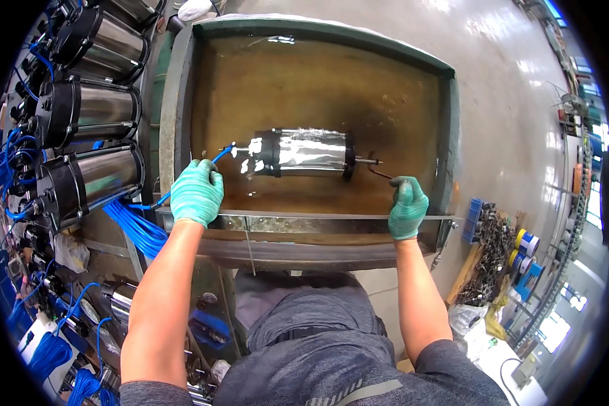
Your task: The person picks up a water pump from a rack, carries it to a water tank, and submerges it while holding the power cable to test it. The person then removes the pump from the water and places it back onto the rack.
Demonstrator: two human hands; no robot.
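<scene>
From here I see a steel-cased motor lying on its side in the murky brown water of a metal tank. The green-gloved left hand curls around its blue cable; the right, likewise gloved, grips a thin bent rod near the motor's protruding shaft.

The tank is grey-green, its water brown. The cylinder inside it is silver with black ends. The left glove and right glove are green, streaked paler. Left of the tank, cables are blue.
</scene>
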